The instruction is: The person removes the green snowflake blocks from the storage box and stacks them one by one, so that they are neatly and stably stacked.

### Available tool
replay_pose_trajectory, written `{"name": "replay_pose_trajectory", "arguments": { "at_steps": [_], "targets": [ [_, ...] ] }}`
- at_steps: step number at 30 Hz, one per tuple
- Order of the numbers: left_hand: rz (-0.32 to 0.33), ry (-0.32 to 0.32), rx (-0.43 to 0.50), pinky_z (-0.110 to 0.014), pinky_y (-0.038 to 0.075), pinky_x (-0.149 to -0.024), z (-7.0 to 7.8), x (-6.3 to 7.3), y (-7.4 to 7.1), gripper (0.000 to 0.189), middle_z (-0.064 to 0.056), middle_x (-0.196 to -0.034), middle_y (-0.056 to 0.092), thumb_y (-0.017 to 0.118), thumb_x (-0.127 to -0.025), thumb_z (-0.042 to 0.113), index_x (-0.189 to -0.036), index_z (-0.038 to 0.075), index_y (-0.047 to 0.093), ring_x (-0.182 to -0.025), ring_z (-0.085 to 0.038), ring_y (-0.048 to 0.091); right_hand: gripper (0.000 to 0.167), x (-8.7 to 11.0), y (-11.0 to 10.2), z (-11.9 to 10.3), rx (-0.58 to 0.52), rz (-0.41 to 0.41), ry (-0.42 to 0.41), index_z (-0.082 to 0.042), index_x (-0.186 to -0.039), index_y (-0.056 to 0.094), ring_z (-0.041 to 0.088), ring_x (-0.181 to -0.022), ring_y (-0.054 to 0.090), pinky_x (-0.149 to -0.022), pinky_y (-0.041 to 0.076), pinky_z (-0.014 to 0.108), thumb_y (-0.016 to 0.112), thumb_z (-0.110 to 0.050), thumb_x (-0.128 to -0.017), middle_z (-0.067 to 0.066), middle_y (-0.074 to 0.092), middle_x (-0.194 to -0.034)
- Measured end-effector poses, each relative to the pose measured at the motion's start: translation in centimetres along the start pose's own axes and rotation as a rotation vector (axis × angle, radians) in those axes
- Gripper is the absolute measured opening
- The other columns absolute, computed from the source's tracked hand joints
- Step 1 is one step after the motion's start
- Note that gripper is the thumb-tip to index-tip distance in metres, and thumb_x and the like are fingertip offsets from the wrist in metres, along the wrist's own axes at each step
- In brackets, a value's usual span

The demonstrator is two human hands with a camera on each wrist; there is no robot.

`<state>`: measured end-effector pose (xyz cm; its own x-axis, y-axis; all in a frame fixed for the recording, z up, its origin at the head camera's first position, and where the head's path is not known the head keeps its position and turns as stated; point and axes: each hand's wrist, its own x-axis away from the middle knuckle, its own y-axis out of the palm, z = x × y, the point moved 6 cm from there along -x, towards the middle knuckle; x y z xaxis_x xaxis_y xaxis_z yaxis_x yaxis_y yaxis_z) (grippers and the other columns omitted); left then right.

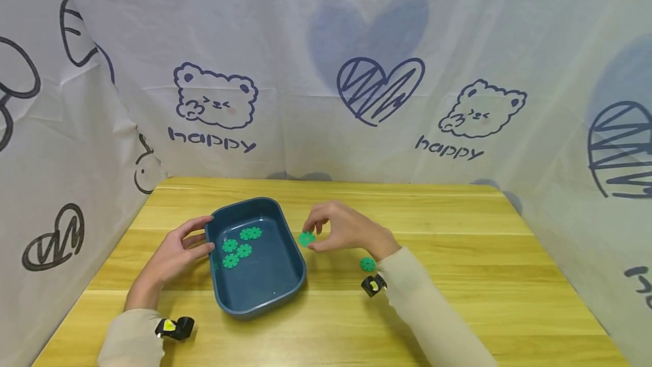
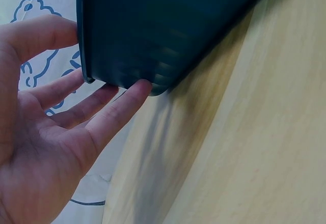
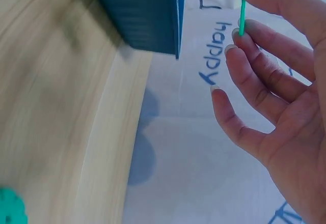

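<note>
My left hand (image 1: 173, 249) touches the left side of a blue bin (image 1: 260, 303). In the left wrist view its thumb meets the rim, while long, spread fingers (image 2: 119, 113) reach the outer wall near a corner. Several green notched discs (image 1: 231, 260) lie inside the bin, some overlapping. Just off the bin's right side, my right hand (image 1: 346, 226) pinches another green notched disc (image 1: 307, 239) between thumb and fingertips. That disc (image 3: 242, 12) shows edge-on in the right wrist view, the remaining fingers spread below it.
One more green disc (image 1: 368, 264) lies on the wooden table (image 1: 458, 242) beside the right wrist. Black wrist cameras (image 1: 175, 328) are strapped at both sleeves. A white cloth (image 1: 300, 129) with bear and heart drawings hangs behind and at both sides of the table.
</note>
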<state>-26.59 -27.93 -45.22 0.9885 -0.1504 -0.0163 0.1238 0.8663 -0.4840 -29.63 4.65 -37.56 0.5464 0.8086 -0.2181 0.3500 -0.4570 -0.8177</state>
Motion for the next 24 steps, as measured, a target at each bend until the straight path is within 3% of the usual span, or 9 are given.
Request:
{"name": "replay_pose_trajectory", "arguments": {
  "at_steps": [8,16,20,24],
  "targets": [
    [0.001,-0.001,-0.004,-0.038,0.058,-0.102,0.0,0.0,0.0,0.068,-0.028,-0.161,0.034,0.068,-0.099,0.017,-0.159,0.007,0.036,-0.142,-0.053,0.046,0.015,3.2,-1.0,2.0,0.008,0.028,0.080,-0.014,-0.099,0.079,0.021,-0.084,0.065,-0.078,0.059,0.037,0.081,-0.017,-0.085,-0.001,0.073,-0.097],
    [-0.003,0.000,0.002,-0.033,0.059,-0.101,-0.1,-0.1,0.0,0.069,-0.028,-0.162,0.033,0.068,-0.099,0.018,-0.159,0.007,0.035,-0.142,-0.053,0.046,0.015,6.1,-1.4,4.0,0.000,0.035,0.176,-0.016,-0.100,0.079,0.024,-0.085,0.066,-0.078,0.059,0.039,0.082,-0.019,-0.085,-0.004,0.074,-0.097],
    [-0.004,0.000,0.001,-0.032,0.059,-0.100,-0.1,-0.1,-0.1,0.069,-0.028,-0.162,0.034,0.069,-0.100,0.019,-0.159,0.007,0.035,-0.142,-0.052,0.046,0.015,7.3,-1.5,4.7,0.016,0.040,0.185,-0.014,-0.099,0.080,0.018,-0.083,0.066,-0.080,0.060,0.045,0.082,-0.019,-0.084,-0.003,0.074,-0.096],
    [-0.001,0.002,-0.002,-0.032,0.059,-0.100,-0.1,0.0,-0.1,0.069,-0.028,-0.161,0.034,0.069,-0.100,0.019,-0.159,0.007,0.035,-0.142,-0.053,0.047,0.016,8.3,-1.4,5.4,0.038,0.044,0.172,-0.013,-0.098,0.080,0.012,-0.080,0.065,-0.080,0.061,0.044,0.083,-0.017,-0.083,-0.002,0.075,-0.095]
  ]
}}
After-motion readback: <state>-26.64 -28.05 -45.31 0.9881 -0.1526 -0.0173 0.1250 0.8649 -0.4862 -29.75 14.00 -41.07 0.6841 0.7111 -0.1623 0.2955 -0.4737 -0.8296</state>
